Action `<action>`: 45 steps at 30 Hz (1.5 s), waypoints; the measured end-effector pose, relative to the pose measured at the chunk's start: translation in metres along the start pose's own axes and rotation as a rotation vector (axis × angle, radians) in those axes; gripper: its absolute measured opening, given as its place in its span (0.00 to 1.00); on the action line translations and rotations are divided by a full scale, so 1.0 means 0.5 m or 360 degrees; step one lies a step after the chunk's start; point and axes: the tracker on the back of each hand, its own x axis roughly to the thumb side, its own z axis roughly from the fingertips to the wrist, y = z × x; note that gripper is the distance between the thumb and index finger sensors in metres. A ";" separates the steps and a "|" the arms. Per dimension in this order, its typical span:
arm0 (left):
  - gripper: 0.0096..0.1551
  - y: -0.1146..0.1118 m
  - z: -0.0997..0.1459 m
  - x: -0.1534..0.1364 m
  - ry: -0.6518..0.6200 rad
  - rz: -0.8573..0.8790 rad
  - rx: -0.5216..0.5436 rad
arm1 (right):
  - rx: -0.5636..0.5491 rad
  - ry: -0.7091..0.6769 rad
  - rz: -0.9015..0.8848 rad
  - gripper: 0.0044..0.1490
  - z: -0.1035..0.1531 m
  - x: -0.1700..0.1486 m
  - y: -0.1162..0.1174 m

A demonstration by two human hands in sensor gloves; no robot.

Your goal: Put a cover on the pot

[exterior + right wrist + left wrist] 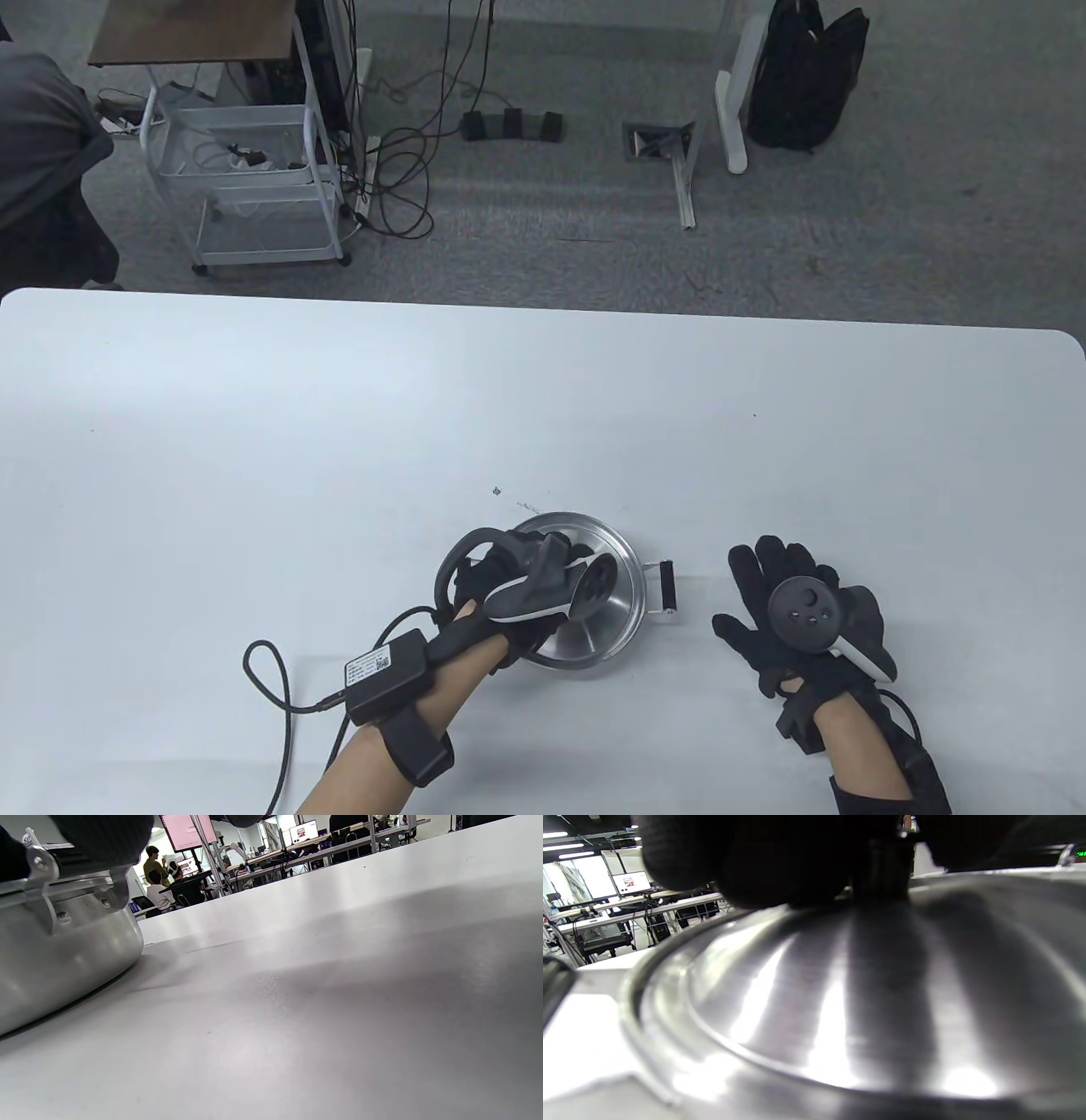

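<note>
A steel pot (63, 955) stands on the white table (339, 424) near its front edge, with a black side handle (666, 587) pointing right. A domed steel lid (615, 586) lies on top of it, its edge inside the pot's rim (634, 997). My left hand (501, 581) is over the lid. In the left wrist view its fingers (734, 861) close around the lid's black knob (882, 870). My right hand (764, 594) lies flat on the table just right of the pot handle, fingers spread, holding nothing.
A black cable (271, 679) loops on the table left of my left forearm. The table's far edge (543, 310) borders grey floor with a white cart (254, 170) and cables.
</note>
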 end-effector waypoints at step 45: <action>0.65 -0.176 0.204 -0.242 0.0412 0.0137 -0.0138 | 0.0009 -0.0095 0.0023 0.51 -0.008 0.025 0.016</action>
